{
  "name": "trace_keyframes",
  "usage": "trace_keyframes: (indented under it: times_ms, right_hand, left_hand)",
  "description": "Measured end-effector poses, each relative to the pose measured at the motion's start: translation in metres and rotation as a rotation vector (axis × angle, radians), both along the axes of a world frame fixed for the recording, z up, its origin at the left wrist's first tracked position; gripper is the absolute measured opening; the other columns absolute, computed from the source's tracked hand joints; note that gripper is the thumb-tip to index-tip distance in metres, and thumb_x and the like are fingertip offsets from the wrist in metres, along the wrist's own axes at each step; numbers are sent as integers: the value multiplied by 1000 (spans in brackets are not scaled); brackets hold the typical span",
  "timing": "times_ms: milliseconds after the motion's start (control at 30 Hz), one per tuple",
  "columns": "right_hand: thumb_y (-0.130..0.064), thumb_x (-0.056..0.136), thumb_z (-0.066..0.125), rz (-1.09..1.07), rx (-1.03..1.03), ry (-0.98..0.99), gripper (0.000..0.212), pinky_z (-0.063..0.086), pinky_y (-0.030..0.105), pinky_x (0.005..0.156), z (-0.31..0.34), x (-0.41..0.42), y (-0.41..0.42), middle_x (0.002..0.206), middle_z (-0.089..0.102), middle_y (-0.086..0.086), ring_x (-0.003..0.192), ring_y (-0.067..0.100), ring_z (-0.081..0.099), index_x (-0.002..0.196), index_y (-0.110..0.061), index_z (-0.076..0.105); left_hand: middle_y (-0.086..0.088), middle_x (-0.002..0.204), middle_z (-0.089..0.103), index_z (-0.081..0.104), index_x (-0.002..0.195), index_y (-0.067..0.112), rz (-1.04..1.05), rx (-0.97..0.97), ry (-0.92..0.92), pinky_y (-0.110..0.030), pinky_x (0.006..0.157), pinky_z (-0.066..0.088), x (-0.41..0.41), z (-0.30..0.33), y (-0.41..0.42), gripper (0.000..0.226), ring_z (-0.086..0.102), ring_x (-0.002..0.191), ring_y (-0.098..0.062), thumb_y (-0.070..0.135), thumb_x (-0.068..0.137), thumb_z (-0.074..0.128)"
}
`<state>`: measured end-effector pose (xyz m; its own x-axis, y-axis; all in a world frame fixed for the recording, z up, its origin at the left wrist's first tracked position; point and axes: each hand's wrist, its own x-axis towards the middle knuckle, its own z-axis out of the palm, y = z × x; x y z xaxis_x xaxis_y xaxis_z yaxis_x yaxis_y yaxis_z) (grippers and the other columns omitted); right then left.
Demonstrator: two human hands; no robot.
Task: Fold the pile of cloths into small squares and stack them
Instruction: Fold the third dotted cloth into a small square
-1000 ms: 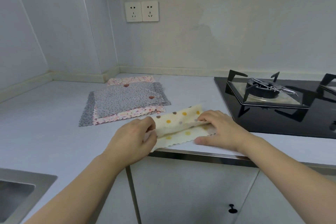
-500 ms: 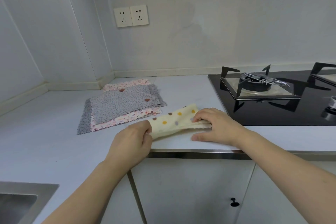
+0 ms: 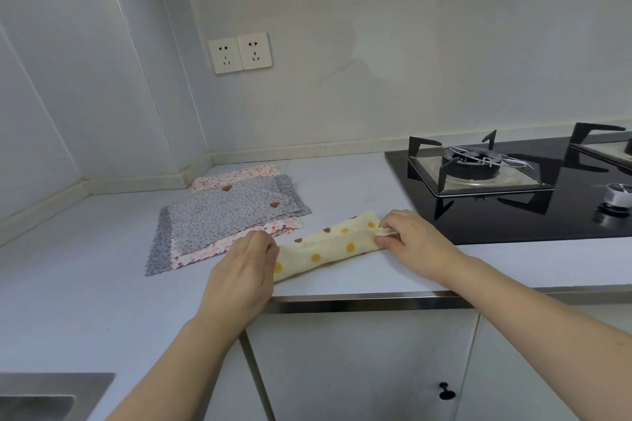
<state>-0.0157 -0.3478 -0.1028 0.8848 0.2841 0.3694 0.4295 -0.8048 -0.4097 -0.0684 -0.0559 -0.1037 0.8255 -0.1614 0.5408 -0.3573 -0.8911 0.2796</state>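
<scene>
A cream polka-dot cloth (image 3: pixel 330 243), folded into a narrow strip, is laid on the desk (image 3: pixel 85 284) near its front edge. Its left end is gripped by the left hand (image 3: pixel 241 272), and its right end is pinched between the curled fingers (image 3: pixel 388 225) of the right hand (image 3: pixel 415 243). A pile of grey and pink floral cloths (image 3: pixel 229 215) is seen just behind, beside a black gas hob (image 3: pixel 513 202).

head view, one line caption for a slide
Both hands grip a narrow folded yellow polka-dot cloth on the counter.
</scene>
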Motion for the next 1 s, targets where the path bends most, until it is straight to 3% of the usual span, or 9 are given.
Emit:
trace_keyframes:
  times_ms: [100,167,267,400,500,600,733,900,1000]
  right_hand:
    - [-12,89,62,5,77,31,9,31,19,69,10,-10,-2,95,55,-4,92,15,51,98,-13,61]
    - [-17,86,68,-28,200,60,7,36,17,65,23,-16,-5,91,61,-6,84,12,54,89,-19,62]
    - [-23,81,75,-76,441,125,12,37,23,59,44,-23,-12,81,66,1,66,8,53,84,-15,67]
    - [-28,86,70,-66,714,146,16,44,30,72,62,-33,-17,82,70,8,73,14,56,85,-12,69]
    - [-19,89,66,-12,852,144,9,45,29,80,72,-38,-15,83,70,5,79,15,59,87,-11,70]
    - [-10,92,61,35,883,154,9,44,27,78,82,-41,-14,82,66,4,79,15,57,89,-11,69]
    - [-15,96,55,16,818,124,17,46,21,74,89,-44,-15,87,67,5,80,13,57,95,-6,70]
    - [-30,101,45,-67,763,78,32,40,32,76,85,-45,-11,82,60,4,77,14,50,88,-8,65]
    - [-30,103,37,-158,767,20,33,41,32,76,78,-41,-7,91,62,7,83,16,52,97,-9,62]
  left_hand:
    - [6,82,52,46,88,20,5,-121,-19,-34,65,36,1,4,1,15,48,78,-17,27,100,42]
    - [7,80,53,48,87,19,12,-186,-43,-33,63,34,1,7,0,16,49,77,-17,28,100,44]
    - [8,76,55,49,86,18,-1,-264,-78,-34,60,35,-4,13,-5,19,51,74,-15,33,99,46]
    - [6,72,55,48,83,20,-34,-353,-87,-32,59,39,-11,25,-8,28,52,69,-12,46,93,43]
    - [1,68,59,48,76,22,-17,-451,-33,-37,58,43,-13,36,-12,27,57,62,-21,41,93,56]
    - [-8,63,56,48,73,14,-8,-613,37,-34,52,40,-15,49,-17,33,52,54,-17,38,91,62]
    - [-1,60,51,50,74,8,-38,-775,81,-24,47,42,-18,60,-18,33,48,47,-5,33,93,60]
    - [-3,73,56,54,84,12,-100,-762,108,-15,47,43,-21,59,-19,22,52,63,-12,28,98,51]
    - [-3,78,57,53,86,16,-115,-707,85,-21,57,43,-21,57,-21,17,51,67,-10,24,100,48]
